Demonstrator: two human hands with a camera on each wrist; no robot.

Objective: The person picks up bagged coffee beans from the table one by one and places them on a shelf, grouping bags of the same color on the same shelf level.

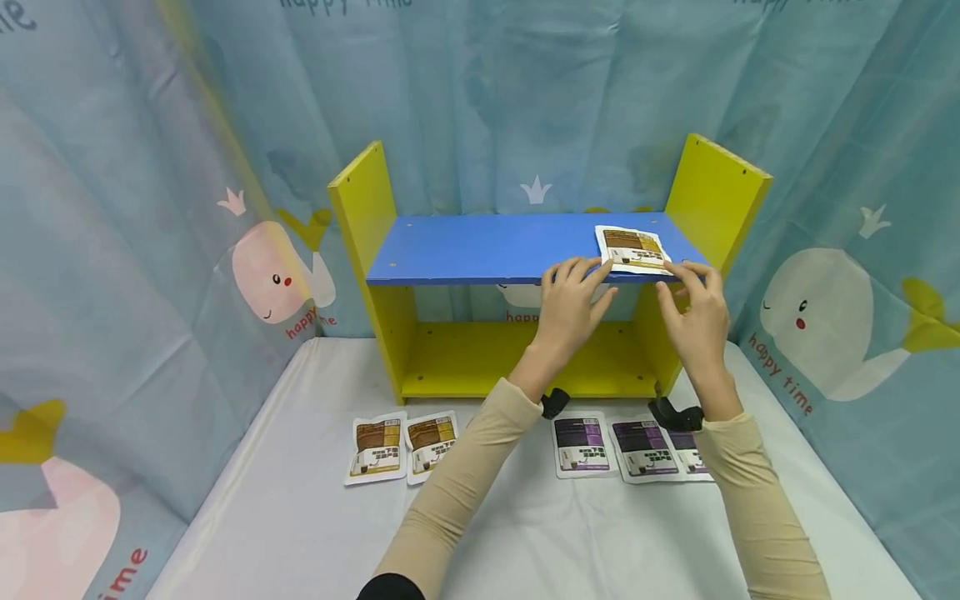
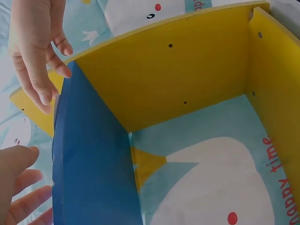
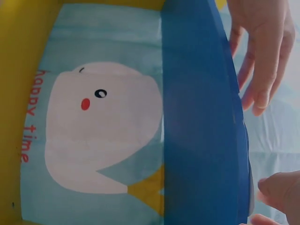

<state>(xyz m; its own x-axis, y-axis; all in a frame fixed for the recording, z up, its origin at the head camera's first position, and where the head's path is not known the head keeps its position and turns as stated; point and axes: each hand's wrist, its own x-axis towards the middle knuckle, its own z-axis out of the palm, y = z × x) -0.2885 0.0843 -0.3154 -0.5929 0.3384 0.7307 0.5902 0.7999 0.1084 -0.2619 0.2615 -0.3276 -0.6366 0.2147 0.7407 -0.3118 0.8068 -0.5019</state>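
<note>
A white packet with a brown and yellow label (image 1: 634,250) lies flat near the right end of the blue shelf (image 1: 480,246). My left hand (image 1: 570,304), fingers spread and gently bent, touches the packet's front left corner. At its front right corner are the fingertips of my right hand (image 1: 696,321). Both wrist views look at the shelf board from below, so the packet is mostly hidden there. Loosely extended fingers of the left hand (image 2: 23,187) and right hand (image 2: 37,51) show beside the board's front edge in the left wrist view.
Yellow side panels (image 1: 716,196) rise at both shelf ends, above a yellow bottom board (image 1: 517,358). On the white table (image 1: 300,517), two brown-labelled packets (image 1: 377,450) lie left; purple-labelled packets (image 1: 582,446) lie right, partly behind the right sleeve. A patterned curtain (image 1: 480,108) hangs around.
</note>
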